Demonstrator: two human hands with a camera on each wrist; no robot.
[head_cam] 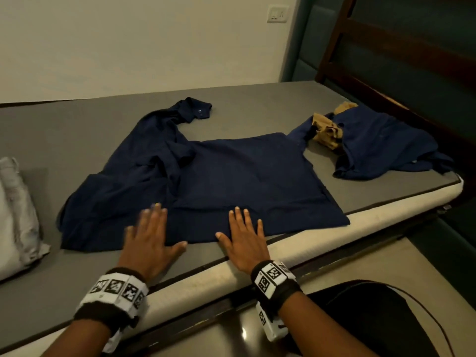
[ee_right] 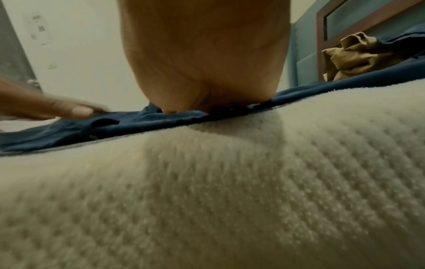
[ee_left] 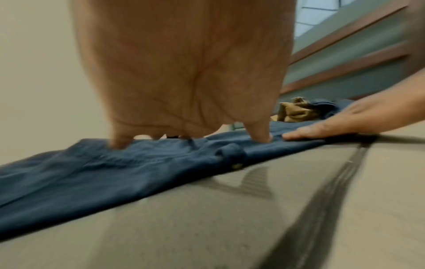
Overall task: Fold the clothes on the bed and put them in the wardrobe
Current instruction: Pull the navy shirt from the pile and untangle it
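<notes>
Navy shirt (head_cam: pixel 231 171) is spread on the bed (head_cam: pixel 77 266) near its front edge, w/ both hands flat on its hem: left hand (head_cam: pixel 149 238) and right hand (head_cam: pixel 244 240), fingers (head_cam: pixel 239 217) straight, slightly spread. Second navy garment (head_cam: pixel 386 145) w/ tan cloth (head_cam: pixel 327 132) lies right of shirt.

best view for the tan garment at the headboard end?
Right wrist: the tan garment is large and sharp, crumpled on navy cloth. Head view shows it smaller, tucked into the second navy garment. Left wrist shows it small, partly behind the hands.
</notes>
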